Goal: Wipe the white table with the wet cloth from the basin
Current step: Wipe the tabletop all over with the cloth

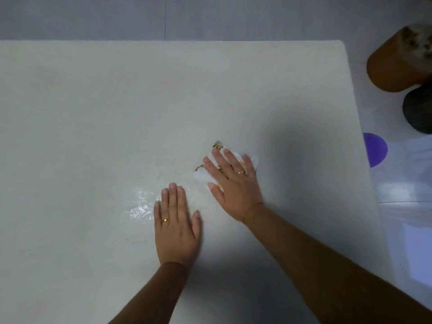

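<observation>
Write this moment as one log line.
right hand: pressing cloth | left hand: flat on table | wet patch: beside left hand

The cloth (202, 175) is white with yellow-and-black print, the table (93, 113) off-white, a round object (374, 149) purple.

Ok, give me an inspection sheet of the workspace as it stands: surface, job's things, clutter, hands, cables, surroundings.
Surface: white table, with a wet sheen just left of the left hand.
Job's things: cloth, white with yellow and dark print, lying on the table under the right hand; no basin can be made out.
Clutter: nothing seen.
Hands: right hand presses the cloth with spread, straight fingers; left hand rests flat on the table, holding nothing.
Cables: nothing seen.
Surroundings: pale floor to the right, with a brown rounded object, a dark rounded object and a purple round object partly hidden by the table edge.
</observation>
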A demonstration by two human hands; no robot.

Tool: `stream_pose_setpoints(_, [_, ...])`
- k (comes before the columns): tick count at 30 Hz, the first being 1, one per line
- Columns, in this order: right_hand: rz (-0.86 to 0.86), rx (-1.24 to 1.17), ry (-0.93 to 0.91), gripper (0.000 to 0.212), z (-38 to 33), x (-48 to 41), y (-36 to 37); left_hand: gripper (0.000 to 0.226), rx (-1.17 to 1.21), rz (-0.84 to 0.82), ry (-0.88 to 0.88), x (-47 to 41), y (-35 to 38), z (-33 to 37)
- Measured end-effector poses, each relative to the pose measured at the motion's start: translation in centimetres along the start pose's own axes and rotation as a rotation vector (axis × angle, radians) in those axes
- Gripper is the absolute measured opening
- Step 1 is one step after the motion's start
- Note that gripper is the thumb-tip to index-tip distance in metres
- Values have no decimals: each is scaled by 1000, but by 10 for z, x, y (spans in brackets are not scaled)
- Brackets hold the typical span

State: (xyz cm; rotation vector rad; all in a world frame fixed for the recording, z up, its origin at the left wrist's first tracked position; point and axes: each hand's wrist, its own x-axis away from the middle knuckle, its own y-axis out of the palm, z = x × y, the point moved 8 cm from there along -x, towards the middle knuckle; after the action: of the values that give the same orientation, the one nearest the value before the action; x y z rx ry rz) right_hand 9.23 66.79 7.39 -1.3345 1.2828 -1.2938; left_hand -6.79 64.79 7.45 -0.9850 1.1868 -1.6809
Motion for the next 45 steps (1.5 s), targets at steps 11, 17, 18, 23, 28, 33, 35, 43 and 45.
stream_pose_setpoints(11, [59, -70, 370, 60, -26, 51, 8, 61, 5, 35, 1, 1, 3, 0])
stream_pose_setpoints(17, [28, 75, 170, 57, 45, 74, 5, 61, 22, 48, -3, -1, 2, -1])
stream_pose_setpoints(18, [28, 57, 319, 57, 73, 77, 2, 61, 22, 48, -3, 0, 2, -1])
stream_pose_setpoints(23, [98, -44, 640, 61, 30, 94, 4, 62, 25, 32, -4, 1, 4, -1])
stream_pose_setpoints(28, [30, -71, 97, 60, -61, 121, 22, 59, 20, 11, 10, 1, 5, -1])
stream_pose_setpoints(33, [33, -18, 367, 56, 56, 122, 7, 62, 33, 2, 23, -1, 6, -1])
stream_pose_setpoints(35, [63, -107, 604, 57, 76, 125, 7, 63, 18, -7, 31, 1, 7, 0])
stream_pose_setpoints(43, [22, -10, 125, 57, -65, 182, 27, 63, 17, -101, 83, 24, 6, -3])
stream_pose_setpoints(45, [22, 67, 45, 56, -38, 188, 22, 63, 36, -100, 127, 64, 2, -3])
